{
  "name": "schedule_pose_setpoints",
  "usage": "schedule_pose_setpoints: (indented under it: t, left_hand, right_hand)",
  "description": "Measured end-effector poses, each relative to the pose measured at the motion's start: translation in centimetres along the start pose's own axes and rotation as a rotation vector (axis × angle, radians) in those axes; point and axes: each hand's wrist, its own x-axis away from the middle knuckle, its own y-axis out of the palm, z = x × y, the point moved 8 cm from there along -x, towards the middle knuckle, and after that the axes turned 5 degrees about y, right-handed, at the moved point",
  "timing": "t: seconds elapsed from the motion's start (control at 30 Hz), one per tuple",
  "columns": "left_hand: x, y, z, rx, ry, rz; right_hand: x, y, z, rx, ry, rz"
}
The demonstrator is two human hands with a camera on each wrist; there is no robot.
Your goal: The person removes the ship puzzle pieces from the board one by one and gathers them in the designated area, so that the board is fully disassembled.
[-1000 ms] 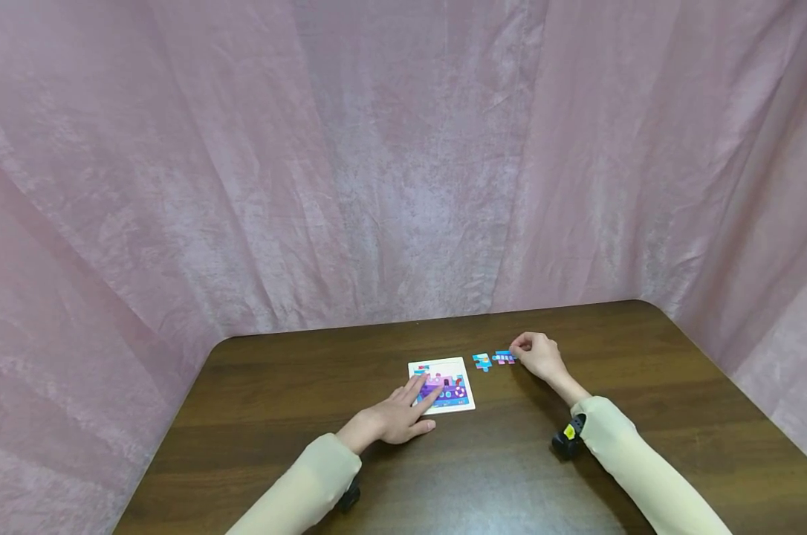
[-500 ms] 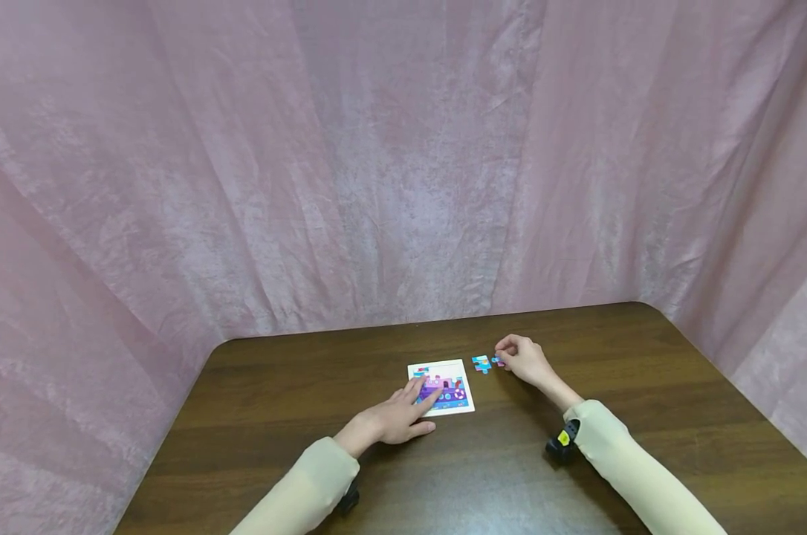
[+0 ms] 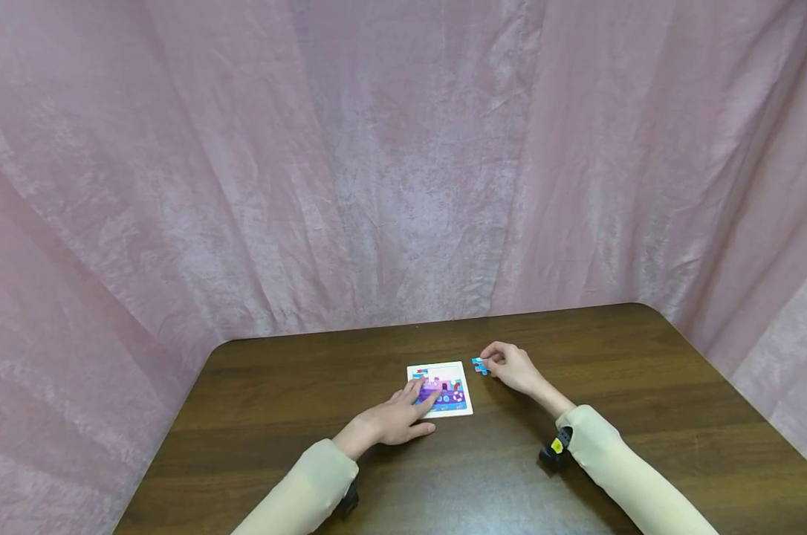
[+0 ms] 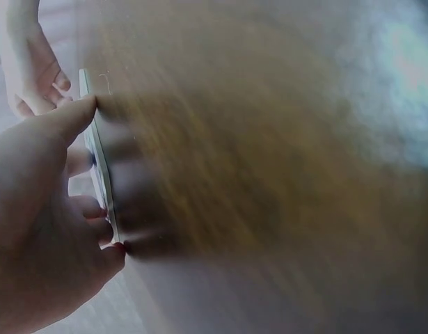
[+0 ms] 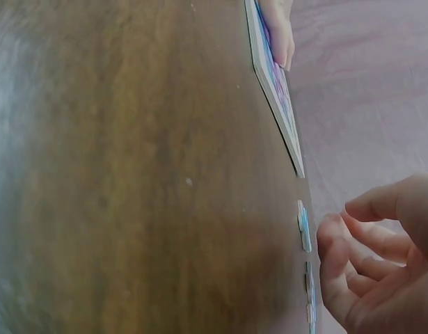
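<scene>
One blue puzzle piece (image 3: 480,367), loose on tabletop (image 3: 310,364), just right of puzzle board (image 3: 446,369); second piece (image 5: 310,299) farther right. Risk: blue piece could skid under your fingertips, its thin edge offering little purchase; board could shift if your steadying pressure slackens. Left hand (image 3: 397,420): fingers spread across board, clasping nothing. Right hand (image 3: 516,369): beside blue piece, fingers loosely bent, thumb near index, nothing visibly held.

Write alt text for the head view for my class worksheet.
A person's left hand rests partly on a boat puzzle while the right hand hovers at a loose blue piece. Below is a brown wooden table; behind, a pink curtain.
</scene>
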Motion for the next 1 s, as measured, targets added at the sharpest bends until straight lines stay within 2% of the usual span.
schedule_pose_setpoints:
  t: [0.17,0.37,0.6,0.8,1.0]
  left_hand:
    - [-0.1,0.0,-0.1,-0.012,-0.007,0.002]
    - [-0.1,0.1,-0.1,-0.014,-0.013,-0.004]
    - [-0.1,0.0,-0.1,-0.007,-0.026,-0.004]
    - [-0.1,0.0,0.2,-0.024,-0.021,0.006]
    - [-0.1,0.1,0.2,-0.036,-0.024,0.011]
  right_hand:
    - [0.2,0.8,-0.8,-0.018,-0.059,-0.079]
    - [0.4,1.7,-1.5,0.018,-0.124,-0.115]
    - [0.9,2.9,-2.5,0.001,-0.213,-0.196]
    - [1.1,3.8,-3.1,0.016,-0.238,-0.247]
    - [1.1,4.3,-3.5,0.054,-0.244,-0.263]
